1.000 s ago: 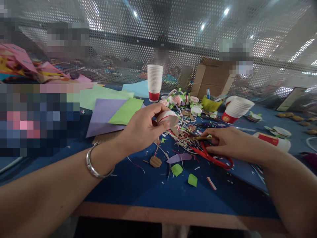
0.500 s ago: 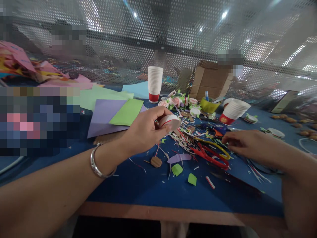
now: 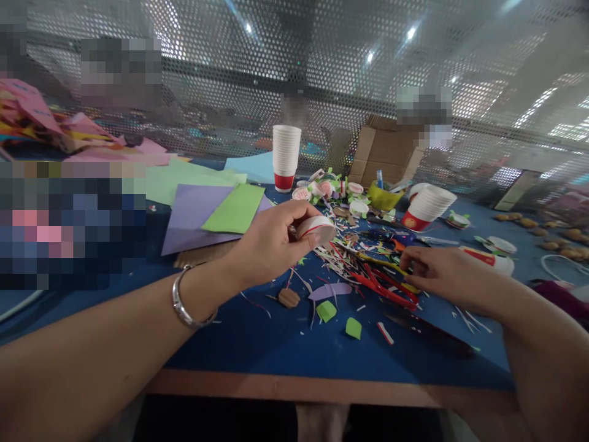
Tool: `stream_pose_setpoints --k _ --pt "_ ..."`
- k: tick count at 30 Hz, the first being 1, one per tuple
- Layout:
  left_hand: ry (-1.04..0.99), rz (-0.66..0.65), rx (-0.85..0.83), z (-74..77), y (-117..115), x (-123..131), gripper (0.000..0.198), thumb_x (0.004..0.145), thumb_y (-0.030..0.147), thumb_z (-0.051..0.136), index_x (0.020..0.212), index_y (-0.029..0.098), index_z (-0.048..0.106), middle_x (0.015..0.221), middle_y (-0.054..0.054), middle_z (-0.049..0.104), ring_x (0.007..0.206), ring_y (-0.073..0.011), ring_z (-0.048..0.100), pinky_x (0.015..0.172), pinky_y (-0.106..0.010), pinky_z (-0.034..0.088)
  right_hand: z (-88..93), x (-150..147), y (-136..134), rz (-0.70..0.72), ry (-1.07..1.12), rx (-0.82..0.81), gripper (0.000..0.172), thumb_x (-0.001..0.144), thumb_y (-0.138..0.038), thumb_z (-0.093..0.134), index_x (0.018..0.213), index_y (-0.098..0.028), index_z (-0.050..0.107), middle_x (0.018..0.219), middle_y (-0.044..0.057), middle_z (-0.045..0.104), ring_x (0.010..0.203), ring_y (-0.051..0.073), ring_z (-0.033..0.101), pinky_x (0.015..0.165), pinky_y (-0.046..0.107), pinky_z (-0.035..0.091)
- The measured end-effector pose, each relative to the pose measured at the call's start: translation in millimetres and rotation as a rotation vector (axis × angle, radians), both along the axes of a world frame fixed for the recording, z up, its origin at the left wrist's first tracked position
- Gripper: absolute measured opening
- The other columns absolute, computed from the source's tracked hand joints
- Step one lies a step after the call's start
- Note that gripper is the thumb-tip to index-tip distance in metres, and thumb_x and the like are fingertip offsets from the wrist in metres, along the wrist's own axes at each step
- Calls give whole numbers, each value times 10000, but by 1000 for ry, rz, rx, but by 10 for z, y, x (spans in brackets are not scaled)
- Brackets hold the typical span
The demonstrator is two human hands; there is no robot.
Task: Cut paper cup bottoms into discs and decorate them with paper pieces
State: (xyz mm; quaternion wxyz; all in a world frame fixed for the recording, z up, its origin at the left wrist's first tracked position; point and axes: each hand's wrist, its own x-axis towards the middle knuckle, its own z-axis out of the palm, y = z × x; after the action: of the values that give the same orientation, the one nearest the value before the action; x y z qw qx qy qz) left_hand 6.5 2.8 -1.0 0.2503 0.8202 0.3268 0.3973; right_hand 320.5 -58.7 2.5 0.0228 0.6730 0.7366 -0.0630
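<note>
My left hand (image 3: 276, 239) grips a paper cup bottom (image 3: 322, 229), a short white round piece with a thin red line, its flat face turned right. On the right, my right hand (image 3: 437, 273) has its fingers curled around the yellow handle of a pair of scissors (image 3: 389, 264); part of that handle is hidden by the fingers. Red-handled scissors (image 3: 386, 288) lie just below and left of it. Paper scraps (image 3: 335, 261) in white, red and brown surround the scissors. Green paper pieces (image 3: 354, 328) and a purple paper strip (image 3: 331, 291) lie nearer me.
A tall cup stack (image 3: 286, 159) stands at the back; another cup stack (image 3: 427, 207) leans at the right. Small paper turtles (image 3: 356, 196) cluster near a yellow container (image 3: 385, 196). Coloured sheets (image 3: 193, 215) lie left. A dark blade (image 3: 442, 337) lies near the front edge.
My right hand has moved left and down onto the yellow scissors handle. A red-and-white cup piece behind my right wrist has come into view. My left hand keeps holding the cup bottom.
</note>
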Motion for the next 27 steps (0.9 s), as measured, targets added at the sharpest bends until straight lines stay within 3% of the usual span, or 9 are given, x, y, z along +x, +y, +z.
stream_pose_setpoints --k 3,6,9,11,14,19,27 --pt "3 -8 14 -11 8 -10 65 834 190 664 899 183 665 765 2 662 619 -107 570 561 -234 466 22 -27 -23 -39 -17 53 106 871 -242 555 882 -205 654 725 56 716 636 209 641 595 334 423" --pt "-2 -10 9 -12 15 -21 53 838 197 668 889 184 666 761 3 656 625 -107 566 559 -231 452 69 -51 -232 -77 -22 80 180 935 -351 518 917 -227 648 764 77 721 664 238 659 586 365 418" --pt "-12 -6 -43 -7 17 -22 55 838 220 676 870 179 658 735 11 635 615 -106 547 555 -232 430 53 -64 -534 -25 108 -45 307 972 -501 485 1003 -264 678 765 76 717 657 234 672 612 373 490" --pt "-18 -12 -115 -6 14 -15 79 841 244 678 865 174 652 721 18 617 605 -101 528 557 -233 419 1 -58 -690 -23 98 -48 370 891 -516 578 1159 -283 681 832 90 743 714 274 704 630 393 527" --pt "-41 -21 -260 -18 7 4 121 852 280 674 887 167 651 735 19 608 628 -103 531 578 -233 417 -87 -24 -800 -39 81 -25 440 842 -510 580 1205 -276 665 845 74 747 723 287 717 640 404 548" --pt "-197 -109 -457 -47 -5 36 164 845 275 692 941 149 649 856 -21 673 763 -133 602 662 -249 453 -160 24 -820 -22 129 3 427 842 -473 577 1205 -255 631 918 59 743 774 250 724 698 372 575" --pt "-460 -206 -753 -34 -30 88 142 801 136 738 913 115 653 850 -16 680 765 -99 626 709 -224 498 -158 -94 -833 -73 238 20 240 784 -365 610 975 -244 689 794 73 728 597 214 672 573 334 566"
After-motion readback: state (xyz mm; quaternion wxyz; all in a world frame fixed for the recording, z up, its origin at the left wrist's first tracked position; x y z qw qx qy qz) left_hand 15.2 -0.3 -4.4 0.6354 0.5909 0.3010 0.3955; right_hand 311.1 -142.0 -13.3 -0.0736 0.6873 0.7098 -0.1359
